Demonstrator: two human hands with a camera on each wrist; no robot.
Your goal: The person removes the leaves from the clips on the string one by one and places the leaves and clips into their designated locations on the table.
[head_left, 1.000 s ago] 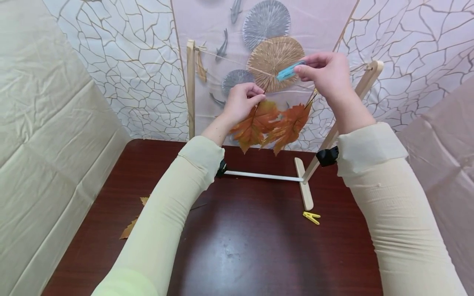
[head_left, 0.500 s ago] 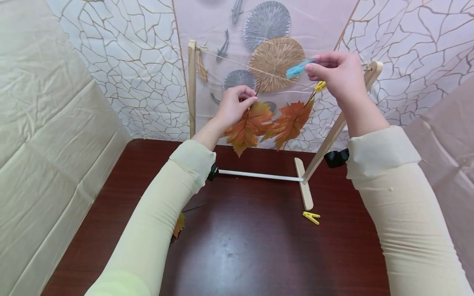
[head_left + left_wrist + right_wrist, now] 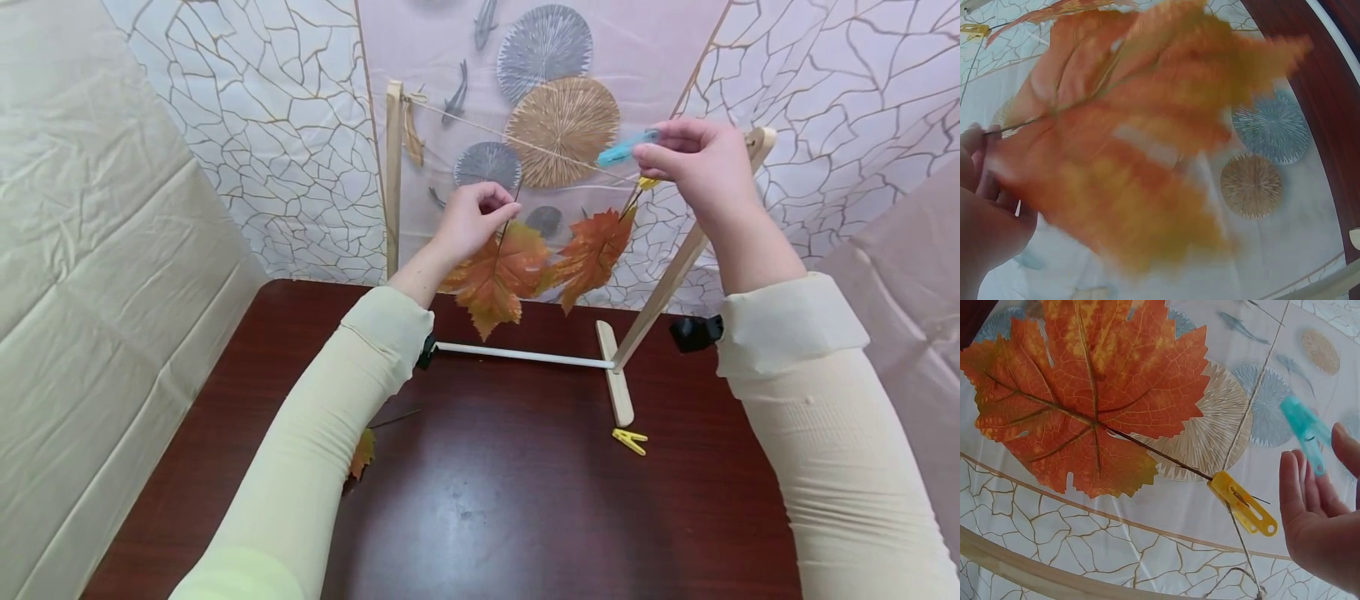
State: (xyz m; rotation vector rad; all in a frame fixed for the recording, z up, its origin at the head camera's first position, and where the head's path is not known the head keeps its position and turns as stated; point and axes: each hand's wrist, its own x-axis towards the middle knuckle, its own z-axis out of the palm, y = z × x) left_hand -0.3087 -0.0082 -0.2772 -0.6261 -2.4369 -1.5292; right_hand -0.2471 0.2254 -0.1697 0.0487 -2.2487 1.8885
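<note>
My left hand [image 3: 472, 218] pinches the thin stem of an orange maple leaf [image 3: 498, 279], which hangs below the fingers, in front of and under the string [image 3: 465, 121]. In the left wrist view this leaf fills most of the picture, slightly blurred. Between the thumb and fingers of my right hand [image 3: 701, 162] is a light blue clothespin [image 3: 621, 150], close to the string in the head view. A second orange leaf [image 3: 1097, 419] hangs from the string by its stem, clipped with a yellow clothespin [image 3: 1241, 503] near the right hand.
The string spans two wooden posts, the left post [image 3: 393, 183] and the right post [image 3: 667, 279], joined low down by a white rod [image 3: 525, 354]. Another yellow clothespin [image 3: 630, 441] lies by the right foot. A leaf [image 3: 362, 454] on the table is partly behind my left sleeve.
My right hand has moved right and slightly down with the blue clothespin. My left hand has shifted a little left and down with its leaf, which now hangs farther from the clipped leaf.
</note>
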